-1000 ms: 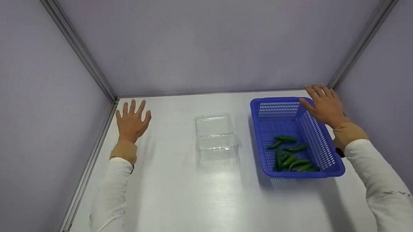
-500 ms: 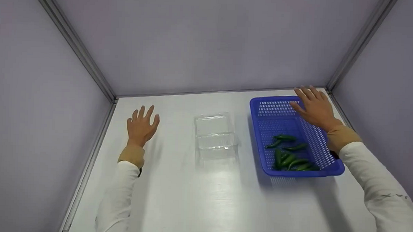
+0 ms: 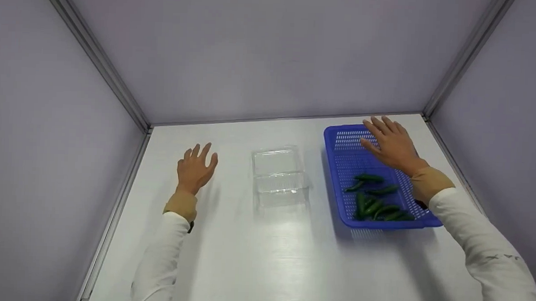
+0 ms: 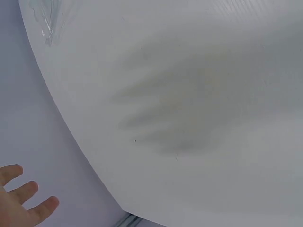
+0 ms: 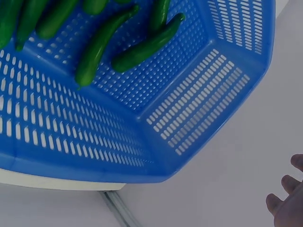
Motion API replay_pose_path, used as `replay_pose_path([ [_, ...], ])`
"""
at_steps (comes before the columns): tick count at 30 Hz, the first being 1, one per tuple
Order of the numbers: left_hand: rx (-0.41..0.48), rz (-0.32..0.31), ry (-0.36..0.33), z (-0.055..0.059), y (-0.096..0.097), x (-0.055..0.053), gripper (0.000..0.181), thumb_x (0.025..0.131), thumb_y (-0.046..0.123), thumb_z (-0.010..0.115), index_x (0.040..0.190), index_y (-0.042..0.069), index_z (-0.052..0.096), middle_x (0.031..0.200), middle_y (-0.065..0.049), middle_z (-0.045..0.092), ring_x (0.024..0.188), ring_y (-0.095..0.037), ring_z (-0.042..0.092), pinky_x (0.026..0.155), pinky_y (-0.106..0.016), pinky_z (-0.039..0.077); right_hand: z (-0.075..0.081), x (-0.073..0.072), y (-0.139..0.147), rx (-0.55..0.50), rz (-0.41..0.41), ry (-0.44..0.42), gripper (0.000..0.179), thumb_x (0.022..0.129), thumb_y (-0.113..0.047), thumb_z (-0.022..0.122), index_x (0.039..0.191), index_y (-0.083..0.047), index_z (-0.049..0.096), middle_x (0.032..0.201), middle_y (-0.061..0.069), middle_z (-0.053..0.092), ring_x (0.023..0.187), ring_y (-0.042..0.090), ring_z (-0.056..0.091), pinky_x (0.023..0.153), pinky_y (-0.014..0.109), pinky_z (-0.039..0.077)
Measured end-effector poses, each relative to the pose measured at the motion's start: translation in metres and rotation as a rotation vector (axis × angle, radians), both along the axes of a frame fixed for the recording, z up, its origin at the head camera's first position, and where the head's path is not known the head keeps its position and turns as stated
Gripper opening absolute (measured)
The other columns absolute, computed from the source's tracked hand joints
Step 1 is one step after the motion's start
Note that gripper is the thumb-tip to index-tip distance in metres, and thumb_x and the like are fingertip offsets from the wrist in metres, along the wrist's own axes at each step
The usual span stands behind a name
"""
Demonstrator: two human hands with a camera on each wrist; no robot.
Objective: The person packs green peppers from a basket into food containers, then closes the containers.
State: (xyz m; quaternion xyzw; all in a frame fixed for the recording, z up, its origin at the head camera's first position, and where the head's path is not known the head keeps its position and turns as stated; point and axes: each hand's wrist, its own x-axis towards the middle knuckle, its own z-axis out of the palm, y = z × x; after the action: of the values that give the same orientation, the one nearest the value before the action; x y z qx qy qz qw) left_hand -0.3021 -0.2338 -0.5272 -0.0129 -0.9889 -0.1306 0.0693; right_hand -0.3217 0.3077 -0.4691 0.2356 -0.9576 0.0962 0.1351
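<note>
In the head view, my left hand [image 3: 195, 169] hovers over the left part of the white table, fingers spread, holding nothing. My right hand [image 3: 394, 147] is held over the far right part of a blue plastic basket [image 3: 332, 170], its fingers extended and nothing in them. Several green chili peppers [image 3: 373, 207] lie on the basket's bottom, mostly toward the near end; the right wrist view shows the peppers [image 5: 106, 45] close up. Between the hands stands a clear plastic clamshell box [image 3: 279, 180] with its lid raised open.
The white table [image 3: 246, 256] is enclosed by a grey back wall [image 3: 271, 57] and side walls with metal corner rails [image 3: 97, 60]. The left wrist view shows the left hand's shadow on the tabletop [image 4: 189, 189] and the box's edge [image 4: 47, 23] at the top corner.
Both hands have moved inward: the left one to the right and slightly nearer, the right one to the left over the basket. The basket, peppers and box stay put.
</note>
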Motion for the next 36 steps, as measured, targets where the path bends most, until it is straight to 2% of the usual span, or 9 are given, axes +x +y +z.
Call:
replay_pose_path([
  [10, 0.038, -0.025, -0.03, -0.014, 0.022, 0.0, 0.061, 0.103, 0.051, 0.031, 0.15, 0.013, 0.043, 0.151, -0.019, 0.041, 0.137, -0.04, 0.035, 0.102, -0.06, 0.034, -0.01, 0.004, -0.025, -0.012, 0.048, -0.003, 0.059, 0.102, -0.037, 0.053, 0.15, -0.005, 0.041, 0.153, 0.021, 0.037, 0.143, 0.042, 0.023, 0.112, 0.06, 0.015],
  [17, 0.041, -0.034, -0.05, -0.028, 0.031, 0.002, 0.062, 0.103, 0.049, 0.034, 0.146, 0.007, 0.047, 0.148, -0.019, 0.046, 0.136, -0.039, 0.039, 0.101, -0.059, 0.036, -0.021, 0.009, -0.042, 0.012, 0.089, -0.028, 0.06, 0.102, -0.039, 0.052, 0.151, -0.008, 0.04, 0.155, 0.019, 0.036, 0.144, 0.04, 0.023, 0.115, 0.056, 0.009],
  [21, 0.053, -0.036, -0.075, -0.036, 0.039, 0.004, 0.064, 0.103, 0.051, 0.034, 0.145, 0.005, 0.048, 0.147, -0.019, 0.047, 0.135, -0.038, 0.04, 0.102, -0.058, 0.036, -0.025, 0.014, -0.052, 0.013, 0.148, -0.055, 0.06, 0.101, -0.039, 0.054, 0.151, -0.009, 0.041, 0.154, 0.019, 0.038, 0.143, 0.041, 0.027, 0.115, 0.056, 0.01],
  [28, 0.173, -0.03, -0.135, -0.046, 0.057, 0.007, 0.065, 0.104, 0.051, 0.034, 0.145, 0.003, 0.048, 0.144, -0.019, 0.05, 0.131, -0.039, 0.045, 0.103, -0.057, 0.035, -0.031, 0.021, -0.077, -0.03, 0.285, -0.152, 0.057, 0.102, -0.037, 0.055, 0.15, -0.01, 0.042, 0.15, 0.019, 0.043, 0.139, 0.039, 0.035, 0.113, 0.058, 0.017],
  [32, 0.203, -0.055, -0.185, -0.051, 0.064, 0.01, 0.065, 0.104, 0.052, 0.033, 0.145, 0.002, 0.047, 0.144, -0.019, 0.05, 0.131, -0.039, 0.045, 0.103, -0.057, 0.035, -0.036, 0.027, -0.093, -0.023, 0.353, -0.183, 0.056, 0.101, -0.037, 0.056, 0.149, -0.009, 0.045, 0.146, 0.019, 0.048, 0.136, 0.039, 0.04, 0.112, 0.057, 0.02],
  [36, 0.215, -0.085, -0.226, -0.055, 0.068, 0.012, 0.064, 0.105, 0.051, 0.034, 0.145, 0.002, 0.047, 0.146, -0.018, 0.049, 0.132, -0.039, 0.044, 0.105, -0.056, 0.034, -0.04, 0.032, -0.106, 0.018, 0.379, -0.244, 0.055, 0.102, -0.04, 0.054, 0.148, -0.011, 0.046, 0.145, 0.018, 0.049, 0.136, 0.039, 0.041, 0.113, 0.055, 0.02],
])
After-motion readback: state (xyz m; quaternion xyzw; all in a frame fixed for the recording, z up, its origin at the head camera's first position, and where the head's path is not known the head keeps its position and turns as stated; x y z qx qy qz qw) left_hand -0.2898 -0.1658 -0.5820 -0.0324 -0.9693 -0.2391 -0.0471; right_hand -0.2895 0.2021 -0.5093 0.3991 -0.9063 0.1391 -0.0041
